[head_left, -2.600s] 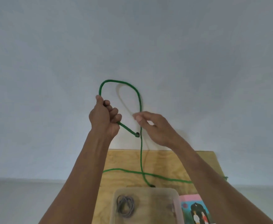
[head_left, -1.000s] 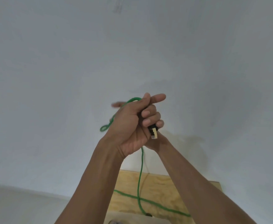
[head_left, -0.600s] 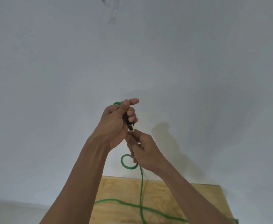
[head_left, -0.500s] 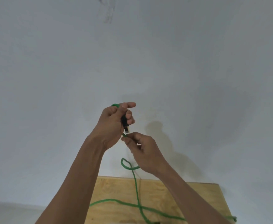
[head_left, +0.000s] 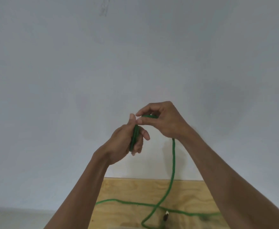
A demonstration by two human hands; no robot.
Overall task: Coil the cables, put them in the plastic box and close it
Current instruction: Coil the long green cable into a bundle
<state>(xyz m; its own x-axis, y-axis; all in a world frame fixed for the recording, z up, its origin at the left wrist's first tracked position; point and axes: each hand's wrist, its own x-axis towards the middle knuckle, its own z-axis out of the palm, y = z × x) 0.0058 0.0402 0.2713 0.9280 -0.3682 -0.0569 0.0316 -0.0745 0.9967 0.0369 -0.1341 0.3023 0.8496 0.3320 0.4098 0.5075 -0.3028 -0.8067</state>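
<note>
A pale wall [head_left: 135,55] fills most of the frame; the wooden table [head_left: 127,192] shows only along the bottom edge. Across it trails the loose length of the green cable [head_left: 173,162], which rises from a crossing on the table near the lower centre up to my hands in the middle of the frame. Its dark plug [head_left: 166,215] lies on the table at the bottom, just beside the crossing.

My left hand [head_left: 124,142] has its grip closed around a small bundle of finished turns, held upright between thumb and fingers. My right hand [head_left: 162,121], just above and right of it, pinches the running strand and lays it over the top of the bundle.

The cable looks light, soft and a little springy, so I judge the turns will want to unwind; I should keep hold at the bundle's middle and feed slack from close by.
</note>
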